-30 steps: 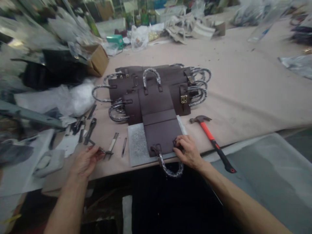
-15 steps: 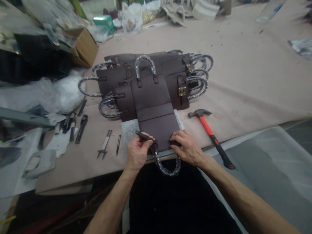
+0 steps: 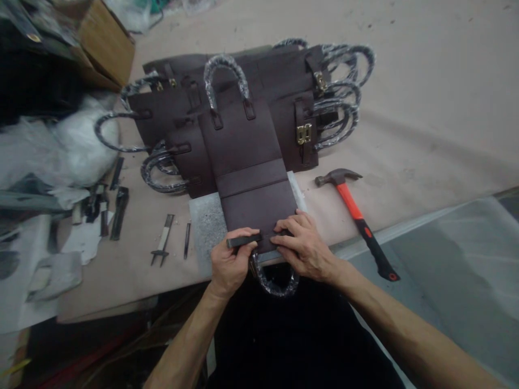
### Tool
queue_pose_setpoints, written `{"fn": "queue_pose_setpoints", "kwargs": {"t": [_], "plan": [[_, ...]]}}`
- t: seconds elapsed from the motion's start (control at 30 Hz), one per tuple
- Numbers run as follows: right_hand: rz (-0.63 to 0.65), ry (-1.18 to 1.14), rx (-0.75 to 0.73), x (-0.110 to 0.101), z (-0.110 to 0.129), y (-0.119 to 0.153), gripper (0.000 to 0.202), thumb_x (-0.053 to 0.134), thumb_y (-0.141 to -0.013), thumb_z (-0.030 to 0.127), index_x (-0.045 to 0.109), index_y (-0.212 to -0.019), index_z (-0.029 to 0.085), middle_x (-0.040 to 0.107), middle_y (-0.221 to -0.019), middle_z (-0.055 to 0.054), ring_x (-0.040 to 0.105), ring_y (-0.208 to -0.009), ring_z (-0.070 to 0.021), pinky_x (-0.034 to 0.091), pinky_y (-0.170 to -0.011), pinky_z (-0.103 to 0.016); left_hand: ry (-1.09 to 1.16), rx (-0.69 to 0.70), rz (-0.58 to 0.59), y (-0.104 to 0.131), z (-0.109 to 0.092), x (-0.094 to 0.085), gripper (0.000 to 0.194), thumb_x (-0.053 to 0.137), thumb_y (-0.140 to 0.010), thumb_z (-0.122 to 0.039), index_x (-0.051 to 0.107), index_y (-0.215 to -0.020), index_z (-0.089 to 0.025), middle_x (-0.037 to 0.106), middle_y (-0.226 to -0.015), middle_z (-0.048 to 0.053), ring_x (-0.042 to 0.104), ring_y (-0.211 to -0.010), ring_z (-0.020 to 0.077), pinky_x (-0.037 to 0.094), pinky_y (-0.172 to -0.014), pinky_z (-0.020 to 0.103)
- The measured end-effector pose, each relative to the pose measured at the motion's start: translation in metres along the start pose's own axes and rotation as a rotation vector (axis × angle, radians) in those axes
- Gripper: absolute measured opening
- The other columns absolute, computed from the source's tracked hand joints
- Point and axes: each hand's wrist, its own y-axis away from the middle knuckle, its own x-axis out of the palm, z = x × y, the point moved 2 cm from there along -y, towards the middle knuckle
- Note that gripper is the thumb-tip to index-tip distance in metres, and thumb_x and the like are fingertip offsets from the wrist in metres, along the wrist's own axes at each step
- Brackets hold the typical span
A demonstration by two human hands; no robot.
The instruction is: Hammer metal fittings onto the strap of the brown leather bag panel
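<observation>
My left hand point(image 3: 230, 265) is closed on a dark, bar-shaped metal tool point(image 3: 243, 240), held nearly level over the lower edge of a dark brown leather bag panel point(image 3: 257, 213). My right hand point(image 3: 303, 246) rests at the same edge, its fingers and thumb pinching around the end of a plastic-wrapped bag handle point(image 3: 278, 289); the fingers partly hide that end. This handle loops down past the table edge. Another wrapped handle point(image 3: 225, 62) stands up at the panel's far end. Under the panel lies a pale slab point(image 3: 206, 221).
Behind are more brown bag pieces point(image 3: 156, 121) with wrapped handles and gold clasps point(image 3: 304, 133). A red and black claw hammer point(image 3: 352, 202) lies to the right. On the left are a pronged tool point(image 3: 163, 237), a thin punch point(image 3: 187, 240), several dark tools point(image 3: 119, 213) and a cardboard box point(image 3: 107, 43).
The tool in my left hand has swung from a slant to nearly level, its tip shifting rightward toward my right hand. My right fingers have moved slightly left. The camera view has shifted closer and lower.
</observation>
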Motion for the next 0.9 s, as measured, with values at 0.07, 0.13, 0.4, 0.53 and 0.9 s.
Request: {"fn": "queue_pose_setpoints", "kwargs": {"t": [0.07,0.13,0.4,0.53,0.9], "plan": [[0.003,-0.005,-0.010,-0.001,0.000,0.000,0.022,0.057,-0.095,0.021,0.072,-0.110,0.024,0.062,-0.116,-0.007,0.051,-0.106,-0.0248,0.025,-0.115,-0.058,-0.011,-0.011,0.003,0.000,0.002,0.000,0.011,0.071,-0.089,-0.017,0.067,-0.100,-0.018,0.077,-0.099,0.005,0.074,-0.095,0.0187,0.060,-0.093,0.036],[0.004,-0.005,-0.018,-0.001,-0.001,0.000,0.022,0.056,-0.095,0.021,0.072,-0.110,0.024,0.062,-0.117,-0.007,0.051,-0.107,-0.0249,0.025,-0.115,-0.059,-0.022,-0.003,0.007,0.000,0.001,0.000,0.011,0.071,-0.089,-0.017,0.068,-0.100,-0.018,0.077,-0.099,0.005,0.075,-0.094,0.0189,0.061,-0.093,0.036],[-0.035,0.002,-0.026,0.003,0.000,0.001,0.022,0.055,-0.095,0.020,0.072,-0.108,0.024,0.062,-0.115,-0.007,0.051,-0.106,-0.0244,0.024,-0.116,-0.058,-0.075,0.057,0.024,-0.002,-0.005,0.001,0.012,0.070,-0.089,-0.013,0.069,-0.100,-0.019,0.078,-0.099,0.004,0.075,-0.093,0.0171,0.061,-0.090,0.032],[-0.037,0.005,-0.027,0.003,-0.001,0.002,0.021,0.056,-0.094,0.020,0.071,-0.108,0.024,0.062,-0.115,-0.006,0.051,-0.106,-0.0242,0.024,-0.116,-0.057,-0.112,0.073,0.030,-0.003,-0.005,0.002,0.012,0.069,-0.089,-0.013,0.069,-0.100,-0.019,0.078,-0.099,0.003,0.075,-0.093,0.0165,0.061,-0.091,0.031],[-0.048,0.014,-0.016,0.006,-0.003,0.002,0.020,0.059,-0.092,0.021,0.070,-0.108,0.024,0.063,-0.115,-0.006,0.051,-0.107,-0.0251,0.025,-0.116,-0.057,-0.326,0.254,0.007,-0.001,-0.008,0.015,0.010,0.059,-0.095,-0.016,0.067,-0.100,-0.016,0.076,-0.096,0.005,0.074,-0.092,0.0173,0.062,-0.088,0.030]]}}
